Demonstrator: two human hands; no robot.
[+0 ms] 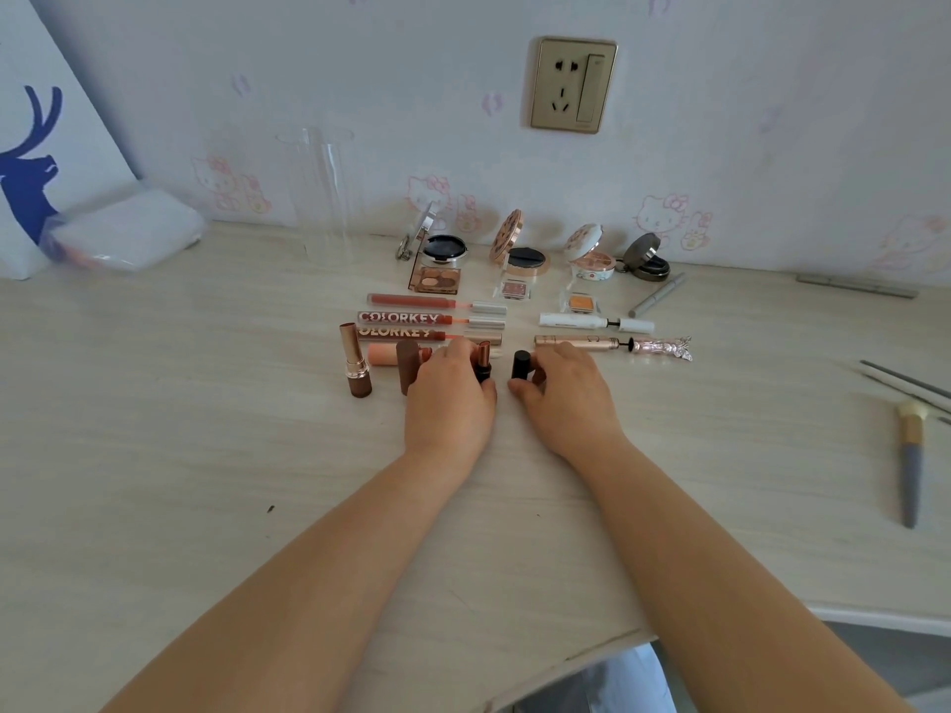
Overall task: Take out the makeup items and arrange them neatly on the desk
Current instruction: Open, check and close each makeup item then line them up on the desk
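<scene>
Makeup lies in rows on the pale wooden desk [206, 455]. My left hand [450, 398] grips an uncapped black lipstick [483, 358] standing upright. Just to its right, my right hand [563, 391] holds the lipstick's black cap [521, 365], also upright on the desk. Left of them stand an open rose-gold lipstick [356, 360] and its brown cap [406, 365]. Behind lie three lip glosses [406, 318] with their caps off, and two opened mascaras [581, 343]. Open compacts [520, 249] and small eyeshadow pans [435, 280] line the back row.
A clear plastic cylinder [327, 198] stands at the back by the wall. At the far left sit a folded plastic bag [128, 234] and a white bag with a blue deer [31, 146]. Brushes [908, 455] and pencils [656, 295] lie at the right. The desk's front edge curves near my arms.
</scene>
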